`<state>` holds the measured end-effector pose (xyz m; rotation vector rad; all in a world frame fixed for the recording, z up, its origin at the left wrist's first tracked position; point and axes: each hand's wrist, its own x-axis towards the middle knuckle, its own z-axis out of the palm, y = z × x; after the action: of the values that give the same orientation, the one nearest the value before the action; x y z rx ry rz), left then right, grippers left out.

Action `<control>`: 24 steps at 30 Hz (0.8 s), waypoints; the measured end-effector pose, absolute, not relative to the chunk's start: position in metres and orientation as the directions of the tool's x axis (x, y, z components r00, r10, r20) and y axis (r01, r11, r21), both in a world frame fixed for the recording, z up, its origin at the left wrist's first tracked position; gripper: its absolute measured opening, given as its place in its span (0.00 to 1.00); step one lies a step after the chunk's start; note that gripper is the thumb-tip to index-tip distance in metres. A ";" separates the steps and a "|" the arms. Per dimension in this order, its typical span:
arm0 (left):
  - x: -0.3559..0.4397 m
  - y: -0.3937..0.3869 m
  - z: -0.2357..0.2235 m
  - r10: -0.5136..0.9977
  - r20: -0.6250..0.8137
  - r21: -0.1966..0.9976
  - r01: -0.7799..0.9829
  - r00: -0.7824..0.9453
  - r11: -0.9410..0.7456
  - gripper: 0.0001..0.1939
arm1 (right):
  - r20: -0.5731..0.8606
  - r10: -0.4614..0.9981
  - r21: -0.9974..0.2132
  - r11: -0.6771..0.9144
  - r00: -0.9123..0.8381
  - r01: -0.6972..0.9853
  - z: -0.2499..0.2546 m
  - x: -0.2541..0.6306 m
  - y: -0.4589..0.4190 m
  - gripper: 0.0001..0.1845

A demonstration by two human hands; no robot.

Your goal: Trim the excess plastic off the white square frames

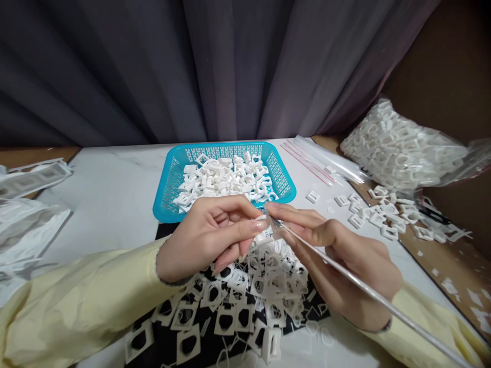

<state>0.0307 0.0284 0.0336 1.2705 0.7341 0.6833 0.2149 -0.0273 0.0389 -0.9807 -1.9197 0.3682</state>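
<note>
In the middle of the head view my left hand is closed, with thumb and forefinger pinching a small white plastic part that is mostly hidden by the fingertips. My right hand grips a long, thin silver rod-like tool, its near end running to the lower right. The tool's tip meets the part between both hands, where a translucent flap also shows. Below the hands, white plastic frames with holes lie heaped on a black mat.
Behind my hands stands a blue basket filled with white parts. A clear bag of white pieces rests at the right, with loose parts before it. Flat zip bags lie nearby. Packed white pieces sit at the left.
</note>
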 end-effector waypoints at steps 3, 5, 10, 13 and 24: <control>0.031 0.029 0.032 0.793 -0.074 0.980 -0.103 0.604 0.170 0.04 | 0.571 0.770 -0.623 0.632 -0.283 0.461 0.043 0.217 -0.026 0.09; 0.031 0.029 0.031 0.792 -0.072 0.979 -0.109 0.606 0.173 0.04 | 0.572 0.758 -0.624 0.650 -0.313 0.433 0.043 0.217 -0.024 0.09; 0.031 0.029 0.029 0.778 -0.124 0.980 -0.045 0.616 0.192 0.06 | 0.605 0.694 -0.561 0.719 -0.390 0.410 0.038 0.222 -0.021 0.10; 0.031 0.027 0.028 0.770 -0.149 0.978 -0.020 0.621 0.206 0.07 | 0.610 0.648 -0.499 0.761 -0.457 0.414 0.035 0.225 -0.020 0.09; 0.031 0.028 0.027 0.762 -0.210 0.969 0.026 0.612 0.247 0.08 | 0.545 0.614 -0.261 0.771 -0.570 0.581 0.018 0.219 -0.015 0.10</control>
<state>0.0313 0.0283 0.0266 1.2346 0.7886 0.5806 0.2193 -0.0149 0.0177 -0.8875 -2.3306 0.0687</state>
